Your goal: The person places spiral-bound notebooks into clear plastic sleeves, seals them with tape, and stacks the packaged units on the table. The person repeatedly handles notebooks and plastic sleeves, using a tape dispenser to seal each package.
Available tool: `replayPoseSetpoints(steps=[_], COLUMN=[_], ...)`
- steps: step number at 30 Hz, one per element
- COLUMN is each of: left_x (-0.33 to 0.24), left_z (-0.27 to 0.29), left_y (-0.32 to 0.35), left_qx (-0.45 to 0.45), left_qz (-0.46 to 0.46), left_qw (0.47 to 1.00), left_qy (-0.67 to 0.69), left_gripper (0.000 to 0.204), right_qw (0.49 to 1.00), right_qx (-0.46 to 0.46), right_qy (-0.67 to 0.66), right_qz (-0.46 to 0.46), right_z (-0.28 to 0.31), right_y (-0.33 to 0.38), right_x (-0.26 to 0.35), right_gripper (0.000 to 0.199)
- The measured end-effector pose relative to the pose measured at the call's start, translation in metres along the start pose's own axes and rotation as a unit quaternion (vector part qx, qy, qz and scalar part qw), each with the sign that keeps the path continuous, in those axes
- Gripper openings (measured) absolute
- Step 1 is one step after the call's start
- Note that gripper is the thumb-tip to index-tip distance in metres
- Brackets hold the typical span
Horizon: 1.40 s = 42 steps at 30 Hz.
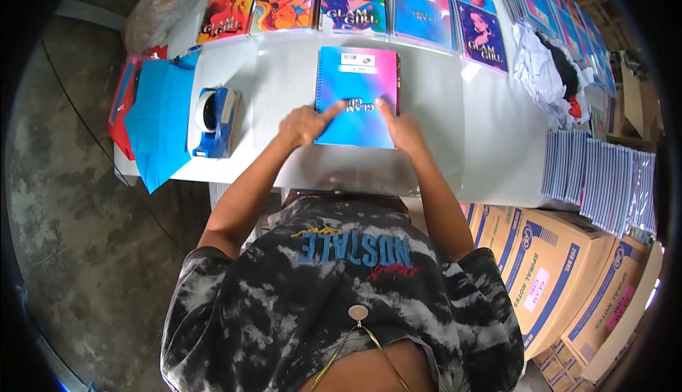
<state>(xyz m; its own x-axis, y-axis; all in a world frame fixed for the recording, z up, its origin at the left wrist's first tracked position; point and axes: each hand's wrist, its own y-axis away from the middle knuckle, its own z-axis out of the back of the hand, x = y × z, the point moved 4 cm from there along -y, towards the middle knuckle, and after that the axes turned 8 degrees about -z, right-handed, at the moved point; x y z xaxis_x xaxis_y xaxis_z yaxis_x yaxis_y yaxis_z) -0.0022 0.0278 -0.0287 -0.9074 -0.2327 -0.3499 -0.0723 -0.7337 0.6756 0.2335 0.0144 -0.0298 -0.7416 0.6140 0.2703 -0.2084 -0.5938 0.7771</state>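
Note:
A blue and pink spiral notebook (pixel 355 83) lies near the front of the white table (pixel 277 72), its spiral along the left side. Its printed title appears upside down, and a white barcode label is near the far edge. My left hand (pixel 305 123) grips the left edge with the thumb on the cover. On the right edge my right hand (pixel 405 130) holds it the same way, its thumb pointing inward. A strip of another dark, patterned cover shows along the right side, so more than one notebook may be stacked there. The fingers underneath are hidden.
A blue tape dispenser (pixel 219 122) stands left, beside blue sheets (pixel 160 115). Rows of colourful notebooks (pixel 355 4) line the far side. Crumpled white wrapping (pixel 540 65) and stacked notebooks (pixel 597 175) lie right. Cardboard boxes (pixel 547 271) stand below the table's right edge.

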Motion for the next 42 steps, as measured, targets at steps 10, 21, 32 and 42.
replayPoseSetpoints(steps=[10,21,32,42], left_x=[0.037,0.028,0.056,0.025], left_z=[-0.008,0.009,0.026,0.028], left_y=[-0.003,-0.009,0.01,0.037], left_qx=[-0.606,-0.589,-0.015,-0.06], left_qz=[-0.066,-0.115,-0.151,-0.118], left_qw=[0.776,0.794,0.857,0.748], left_qy=[-0.162,-0.098,0.493,0.651], left_gripper=[0.031,0.023,0.047,0.025], right_qw=[0.79,0.882,0.908,0.895], right_qx=[-0.598,-0.213,-0.037,0.032], right_qy=[-0.029,-0.407,-0.372,-0.356], right_qz=[0.13,0.108,0.189,0.266], right_z=[0.016,0.065,0.094,0.097], right_y=[-0.014,-0.05,0.0,0.002], right_x=[-0.081,-0.111,-0.08,-0.045], right_gripper=[0.026,0.043,0.025,0.027])
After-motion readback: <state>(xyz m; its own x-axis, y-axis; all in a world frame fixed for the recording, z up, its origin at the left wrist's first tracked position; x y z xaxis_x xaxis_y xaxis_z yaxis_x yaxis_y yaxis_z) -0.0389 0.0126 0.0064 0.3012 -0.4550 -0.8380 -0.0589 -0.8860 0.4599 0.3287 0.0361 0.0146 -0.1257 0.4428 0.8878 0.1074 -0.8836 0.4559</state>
